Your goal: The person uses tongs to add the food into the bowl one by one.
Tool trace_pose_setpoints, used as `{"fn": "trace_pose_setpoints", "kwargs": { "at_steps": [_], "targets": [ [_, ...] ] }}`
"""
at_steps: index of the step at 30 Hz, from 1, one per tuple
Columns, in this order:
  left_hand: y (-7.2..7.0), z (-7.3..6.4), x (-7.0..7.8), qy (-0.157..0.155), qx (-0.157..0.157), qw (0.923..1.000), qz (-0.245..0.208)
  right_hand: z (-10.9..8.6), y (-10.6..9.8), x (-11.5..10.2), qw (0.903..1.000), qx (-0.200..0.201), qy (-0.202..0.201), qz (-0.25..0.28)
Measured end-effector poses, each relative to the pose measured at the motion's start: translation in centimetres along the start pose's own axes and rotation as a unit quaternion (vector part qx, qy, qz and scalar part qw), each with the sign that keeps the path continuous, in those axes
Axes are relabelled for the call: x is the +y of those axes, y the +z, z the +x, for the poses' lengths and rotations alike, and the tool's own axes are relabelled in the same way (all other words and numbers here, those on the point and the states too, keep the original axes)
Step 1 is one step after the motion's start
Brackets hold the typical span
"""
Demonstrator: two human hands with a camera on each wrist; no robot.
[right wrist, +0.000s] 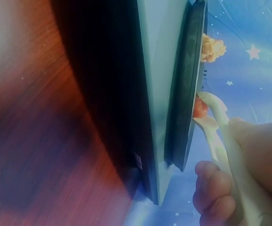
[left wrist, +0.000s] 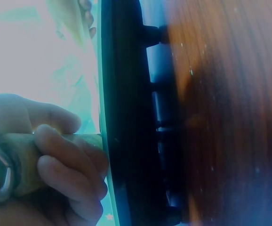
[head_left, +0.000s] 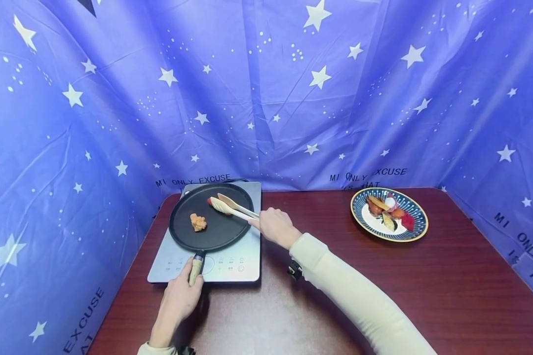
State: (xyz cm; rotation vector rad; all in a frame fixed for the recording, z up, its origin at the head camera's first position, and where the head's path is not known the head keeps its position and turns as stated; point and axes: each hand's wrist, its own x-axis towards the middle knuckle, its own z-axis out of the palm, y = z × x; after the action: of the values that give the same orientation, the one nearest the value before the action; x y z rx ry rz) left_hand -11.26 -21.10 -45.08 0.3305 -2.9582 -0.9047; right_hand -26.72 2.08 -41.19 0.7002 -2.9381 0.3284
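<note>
Two bare hands at work, both curled. Right hand squeezes pale, smooth tongs with scalloped tips, closed about a glossy red piece on the pan's right half. Left hand wraps a stubby, light-toned handle. Pan: round, flat, matte black, shallow lip. On its left half, a craggy golden-brown lump, apart from the tongs. Beneath, a silvery slab cooktop, at the left of a red-brown wood-grain table. Far right: patterned blue plate, yellowish rim, mixed food.

Right arm, cream-sleeved, slants far-left from the near edge; left forearm, lower, points away to the pan.

Left wrist view alone shows a metal ring at the handle's end. Right wrist view exposes the red piece between the tips; from the head, the tongs mostly cover it.
</note>
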Motion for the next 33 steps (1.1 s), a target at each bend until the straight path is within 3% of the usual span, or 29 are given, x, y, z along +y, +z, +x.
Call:
{"fn": "trace_pose_setpoints", "kwargs": {
  "at_steps": [19,25,33],
  "targets": [
    [0.1,0.1,-0.1,0.001,0.004,1.0000,-0.001,2.1,-0.2,0.2,0.9994,-0.019,0.022,-0.020],
    [0.1,0.0,-0.2,-0.012,0.000,0.9999,-0.001,2.7,-0.1,-0.1,0.9990,-0.025,0.025,-0.028],
    [0.1,0.0,-0.1,0.003,0.003,1.0000,0.002,3.4,0.3,-0.2,0.9981,-0.024,0.036,-0.044]
  ]
}}
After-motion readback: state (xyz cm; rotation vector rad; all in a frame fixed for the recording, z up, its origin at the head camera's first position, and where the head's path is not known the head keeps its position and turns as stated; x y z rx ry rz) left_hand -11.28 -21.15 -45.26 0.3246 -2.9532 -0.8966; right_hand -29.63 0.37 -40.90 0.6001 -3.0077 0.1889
